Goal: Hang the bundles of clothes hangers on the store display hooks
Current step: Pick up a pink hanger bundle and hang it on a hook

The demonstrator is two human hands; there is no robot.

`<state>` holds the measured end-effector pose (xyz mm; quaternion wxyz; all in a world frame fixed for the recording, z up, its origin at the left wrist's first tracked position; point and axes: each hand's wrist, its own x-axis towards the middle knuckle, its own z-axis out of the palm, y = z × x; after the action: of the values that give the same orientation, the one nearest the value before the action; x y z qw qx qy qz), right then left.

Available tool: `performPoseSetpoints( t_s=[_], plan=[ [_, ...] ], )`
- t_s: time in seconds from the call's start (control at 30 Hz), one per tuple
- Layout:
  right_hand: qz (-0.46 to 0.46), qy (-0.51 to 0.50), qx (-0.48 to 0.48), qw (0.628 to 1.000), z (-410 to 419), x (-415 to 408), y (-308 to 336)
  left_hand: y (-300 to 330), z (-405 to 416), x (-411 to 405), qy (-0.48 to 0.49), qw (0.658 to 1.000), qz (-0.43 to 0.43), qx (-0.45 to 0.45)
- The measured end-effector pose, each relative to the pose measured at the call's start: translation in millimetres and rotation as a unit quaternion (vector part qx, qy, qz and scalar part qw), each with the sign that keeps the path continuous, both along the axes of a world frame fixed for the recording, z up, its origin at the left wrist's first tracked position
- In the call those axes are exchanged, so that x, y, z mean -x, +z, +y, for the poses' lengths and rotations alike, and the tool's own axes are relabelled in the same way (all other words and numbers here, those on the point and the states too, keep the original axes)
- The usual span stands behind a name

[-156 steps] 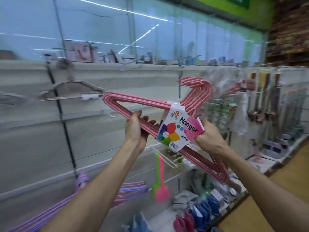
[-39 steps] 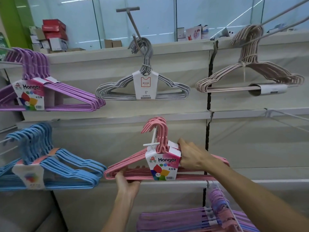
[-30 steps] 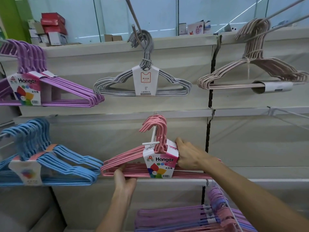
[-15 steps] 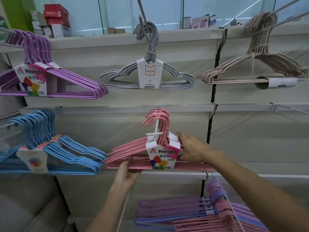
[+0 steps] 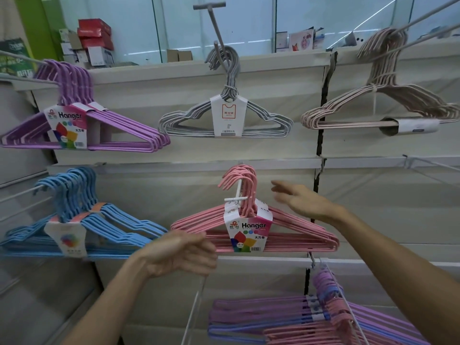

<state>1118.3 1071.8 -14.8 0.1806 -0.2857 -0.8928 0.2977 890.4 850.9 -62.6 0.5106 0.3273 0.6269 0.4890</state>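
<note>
The pink hanger bundle is seen hung by its hooks over a white display hook on the wall panel, its long axis running level from side to side. The right hand is held just above and to the right of the bundle's right shoulder, fingers straight and spread, with nothing grasped; whether it touches the wire cannot be told, though a gap appears likely. The left hand is placed in front of the bundle's lower left end, fingers loosely curled and blurred, and no grip on the bar can be made out, so it is judged to be released. The bundle thus lies between the two hands, up and to the right of the left hand and down and to the left of the right one; the left hand is judged the nearer to it. This hanging step is judged finished. Below the right forearm, a mixed purple, blue and pink bundle is carried by a lower hook. Away to the left of the left hand, a blue bundle is hung, with a purple bundle above it; a grey bundle and a beige bundle are hung in the upper row.
</note>
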Motion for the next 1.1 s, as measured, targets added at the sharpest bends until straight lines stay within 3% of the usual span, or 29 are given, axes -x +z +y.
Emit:
performPoseSetpoints(
  t_s=[0.13,0.2,0.4,0.77,1.1],
  plan=[
    [0.138,-0.068,0.081,0.985,-14,24,0,46,22,-5,0.128,0.970,0.019,-0.205],
    [0.172,-0.088,0.113,0.975,-26,38,2,56,41,-11,0.148,0.953,0.084,-0.252],
    [0.218,-0.083,0.173,0.957,-43,72,-3,61,78,-23,0.089,0.953,0.215,-0.196],
    [0.168,-0.056,0.138,0.975,-44,86,-5,63,99,-36,0.039,0.965,0.200,-0.166],
    [0.131,-0.005,0.127,0.983,-35,72,5,68,100,-38,0.081,0.951,0.244,-0.169]
  ],
)
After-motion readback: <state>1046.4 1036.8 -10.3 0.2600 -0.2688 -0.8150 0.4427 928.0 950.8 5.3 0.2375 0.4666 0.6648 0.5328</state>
